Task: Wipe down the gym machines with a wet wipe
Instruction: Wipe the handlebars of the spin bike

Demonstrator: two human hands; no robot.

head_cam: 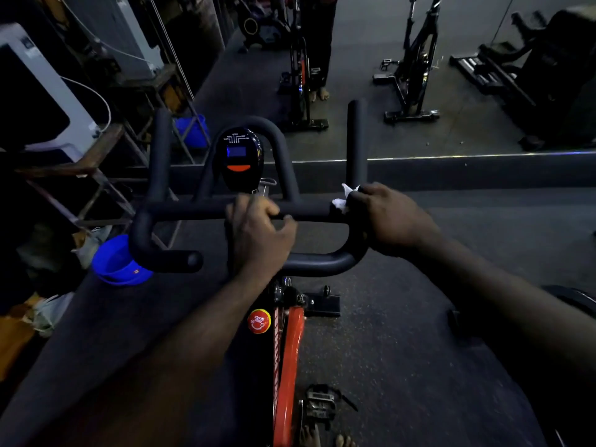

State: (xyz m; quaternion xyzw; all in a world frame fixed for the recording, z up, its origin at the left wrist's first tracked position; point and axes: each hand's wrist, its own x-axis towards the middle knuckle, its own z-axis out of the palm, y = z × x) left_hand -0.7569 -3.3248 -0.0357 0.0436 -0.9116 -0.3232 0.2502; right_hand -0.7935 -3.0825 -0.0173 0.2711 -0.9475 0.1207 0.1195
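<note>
An exercise bike with black foam handlebars (180, 209) and a red frame (288, 356) stands right in front of me. My left hand (258, 230) grips the middle of the crossbar, fingers curled over it. My right hand (390, 217) holds a crumpled white wet wipe (344, 198) against the right bend of the handlebars, where the upright horn (357, 140) begins. A small black console (239, 159) with a lit blue screen sits behind the crossbar.
A wall mirror ahead reflects more bikes (416, 69) and a standing person's legs (317, 43). A blue bucket (117, 261) sits on the floor at the left beside metal racks (96, 175). A pedal (319, 403) and my bare feet are below.
</note>
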